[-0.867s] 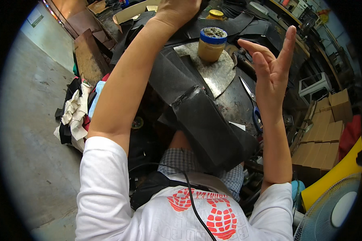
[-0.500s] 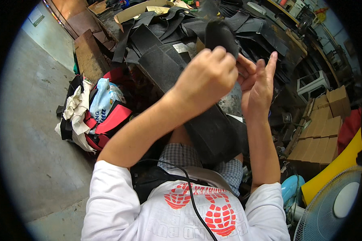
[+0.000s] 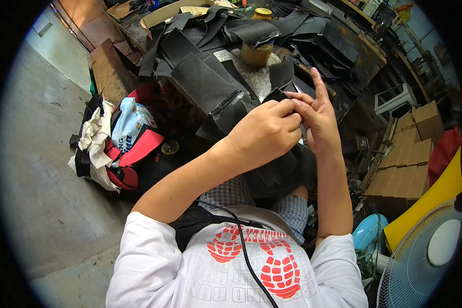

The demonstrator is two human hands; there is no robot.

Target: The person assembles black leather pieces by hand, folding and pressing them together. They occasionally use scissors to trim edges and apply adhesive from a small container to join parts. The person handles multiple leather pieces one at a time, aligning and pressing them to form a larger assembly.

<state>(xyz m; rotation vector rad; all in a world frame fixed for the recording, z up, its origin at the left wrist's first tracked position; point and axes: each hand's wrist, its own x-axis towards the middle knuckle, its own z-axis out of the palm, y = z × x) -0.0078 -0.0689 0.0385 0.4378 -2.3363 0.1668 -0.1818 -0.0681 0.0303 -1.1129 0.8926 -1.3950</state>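
Note:
My left hand (image 3: 269, 128) is closed, its thumb and fingers pinching the edge of a black piece of sheet material (image 3: 282, 75) that bends upward beyond my fingers. Pressed against it, my right hand (image 3: 319, 114) pinches the same piece between thumb and fingers, its index finger pointing up. The fingertips hide most of the pinched edge. Just past my hands stands a yellowish jar (image 3: 256, 55) on a grey metal slab (image 3: 232, 55), with a black strip (image 3: 254, 32) draped across it. Black sheets (image 3: 197, 74) lie piled to the left, some with shiny edges.
More black pieces (image 3: 326, 43) are stacked at the back right. Left of my legs is a heap of red, black and cream scraps with a blue packet (image 3: 131, 123). Cardboard boxes (image 3: 403, 164), a white stool (image 3: 395, 102) and a fan (image 3: 426, 256) stand on the right.
My left hand has come down slightly, and the raised black piece is lower between both hands. The jar, mostly blocked before, now shows. My right index finger has shifted left.

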